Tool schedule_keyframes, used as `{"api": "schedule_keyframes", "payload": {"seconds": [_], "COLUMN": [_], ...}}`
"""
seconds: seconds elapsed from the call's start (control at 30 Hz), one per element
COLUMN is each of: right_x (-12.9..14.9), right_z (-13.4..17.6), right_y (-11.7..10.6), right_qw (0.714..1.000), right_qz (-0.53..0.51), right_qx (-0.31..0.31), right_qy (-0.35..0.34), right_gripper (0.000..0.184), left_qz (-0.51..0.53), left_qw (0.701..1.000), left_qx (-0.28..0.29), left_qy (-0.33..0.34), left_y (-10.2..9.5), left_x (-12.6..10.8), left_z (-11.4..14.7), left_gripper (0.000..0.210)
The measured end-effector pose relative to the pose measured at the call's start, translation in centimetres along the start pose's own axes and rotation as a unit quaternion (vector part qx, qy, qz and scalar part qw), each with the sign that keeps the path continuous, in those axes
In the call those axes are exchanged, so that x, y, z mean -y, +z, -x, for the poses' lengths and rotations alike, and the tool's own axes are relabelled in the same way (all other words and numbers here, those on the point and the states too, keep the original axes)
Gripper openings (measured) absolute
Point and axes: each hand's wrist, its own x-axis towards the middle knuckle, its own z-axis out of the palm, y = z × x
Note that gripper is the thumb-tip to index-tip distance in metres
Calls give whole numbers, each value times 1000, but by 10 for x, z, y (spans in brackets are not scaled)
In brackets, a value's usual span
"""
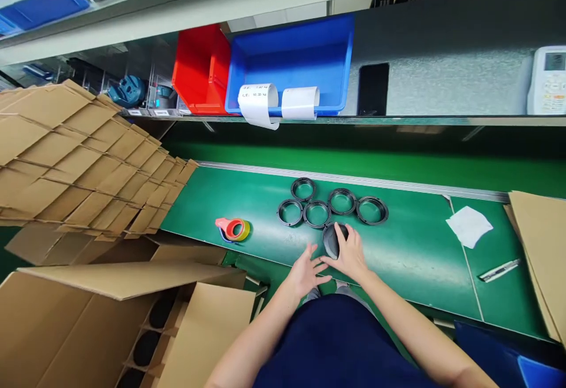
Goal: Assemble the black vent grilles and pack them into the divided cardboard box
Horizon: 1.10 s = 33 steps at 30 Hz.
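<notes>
My right hand (pixel 351 253) grips a round black part (pixel 331 240) with a dark face, tilted over the near side of the green bench. Just left of it is my left hand (pixel 306 271), open with its fingers spread, its fingertips close to the right hand. Beyond the hands several black rings lie in a loose group on the bench, among them a front ring (pixel 317 224), a right-hand ring (pixel 385 214) and a back ring (pixel 303 199). The green bench top shows through their open centres.
A red tape dispenser (pixel 226 226) lies left on the bench (pixel 420 246). An open carton (pixel 212 329) with round black parts stands lower left, below cardboard dividers (pixel 79 158). Right are a cutter knife (pixel 499 270), white paper (pixel 469 226) and cardboard sheets (pixel 542 246). A shelf holds a blue bin (pixel 292 46).
</notes>
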Motion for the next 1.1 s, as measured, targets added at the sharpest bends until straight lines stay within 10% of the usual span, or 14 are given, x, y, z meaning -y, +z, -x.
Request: {"api": "schedule_keyframes", "payload": {"seconds": [0.23,0.53,0.87,0.97,1.1], "right_x": [-35,-15,-54,-25,75], "right_z": [-28,-30,12,12,16], "right_y": [40,4,13,12,1], "right_qw": [979,983,995,993,918], "right_qz": [192,126,75,8,-144], "right_qx": [48,-10,20,72,312], "right_qy": [-49,-136,-60,-91,-196], "right_gripper": [124,82,87,100,97], "left_qz": [63,123,137,130,178], "left_qw": [986,963,958,966,960], "left_qx": [-153,-237,-238,-192,-70], "left_qy": [21,37,84,116,205], "left_y": [-32,-64,-32,-33,-47], "left_x": [12,54,95,75,45], "left_z": [12,42,26,32,74], "left_gripper": [39,19,26,45,61]}}
